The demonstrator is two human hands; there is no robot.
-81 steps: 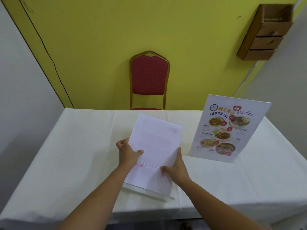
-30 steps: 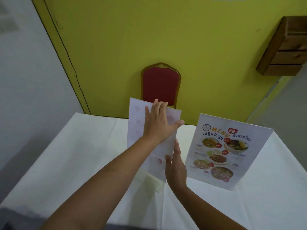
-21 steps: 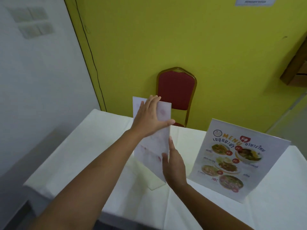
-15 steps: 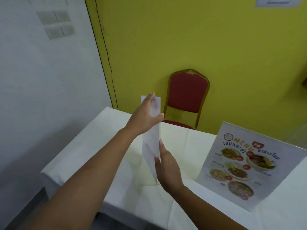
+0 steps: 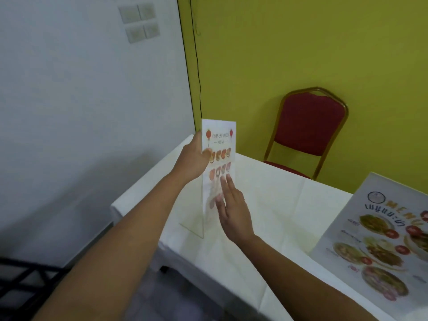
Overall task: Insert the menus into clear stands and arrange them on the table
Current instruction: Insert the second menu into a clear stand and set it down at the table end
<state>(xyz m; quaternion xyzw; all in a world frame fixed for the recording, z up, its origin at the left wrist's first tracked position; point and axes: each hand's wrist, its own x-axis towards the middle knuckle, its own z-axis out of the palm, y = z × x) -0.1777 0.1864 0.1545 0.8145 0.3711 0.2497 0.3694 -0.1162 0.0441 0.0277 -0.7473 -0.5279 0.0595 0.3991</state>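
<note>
L hand (image 5: 193, 162) grips Chinese menu stand (image 5: 218, 167) edge; R fingers (image 5: 225, 184) flat on front.

Chinese food menu (image 5: 218, 144) upright in clear stand (image 5: 196, 224) on tabletop (image 5: 273, 205), far left; Thai menu stand (image 5: 379, 242) near right; chair (image 5: 310, 130) behind, at far edge.

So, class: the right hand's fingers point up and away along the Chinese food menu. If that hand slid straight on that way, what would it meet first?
Probably nothing new: the right hand already lies against the Chinese food menu in its clear stand, so it would slide up the sheet. Beyond the top edge the way looks free, though depth is unclear.
</note>
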